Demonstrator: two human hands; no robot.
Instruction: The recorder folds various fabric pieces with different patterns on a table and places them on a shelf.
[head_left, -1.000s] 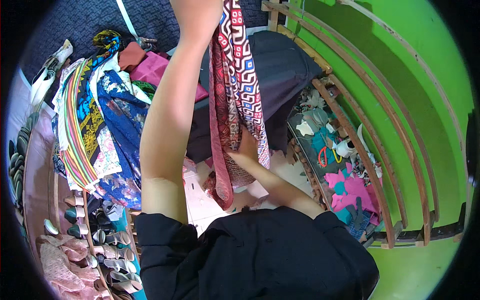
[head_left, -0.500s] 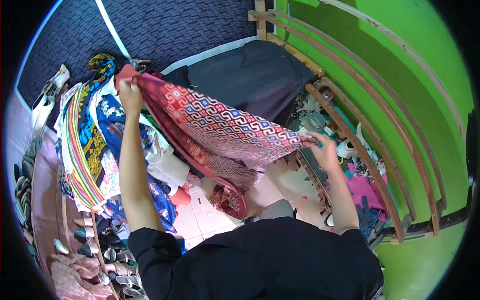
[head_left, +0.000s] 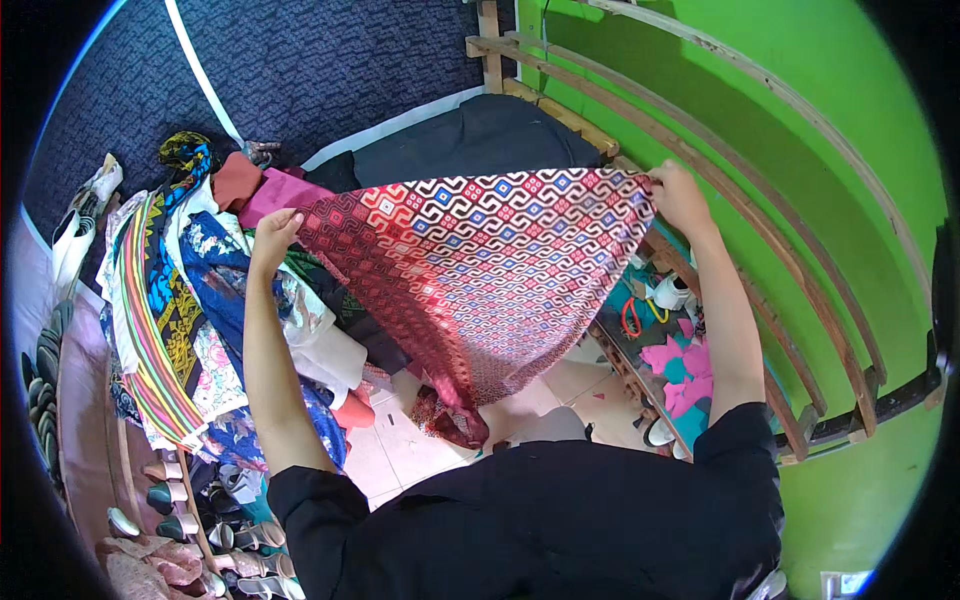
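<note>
A large patterned cloth [head_left: 500,255], red at its left part and white, blue and red elsewhere, hangs stretched between my two hands. My left hand [head_left: 275,240] pinches its upper left corner. The upper right corner is gripped by my right hand [head_left: 680,200], which is a little higher. The top edge runs almost straight across, and the cloth sags into folds whose lower end gathers in a bunch above the tiled floor [head_left: 372,455]. Close to my left hand lies a heap of colourful fabrics [head_left: 205,290], with a magenta cloth [head_left: 285,195] and a rust-coloured cloth [head_left: 237,182] on top.
Behind the cloth is a dark covered surface [head_left: 470,138]. Wooden rails [head_left: 720,170] run along the green wall [head_left: 840,150] at right, with pink scraps [head_left: 680,372] below them. Several shoes [head_left: 250,560] stand on a rack at the lower left.
My right hand has risen and moved outward, pulling the cloth wide and its top edge level. My left hand has come lower and slightly right. More of the pattern shows.
</note>
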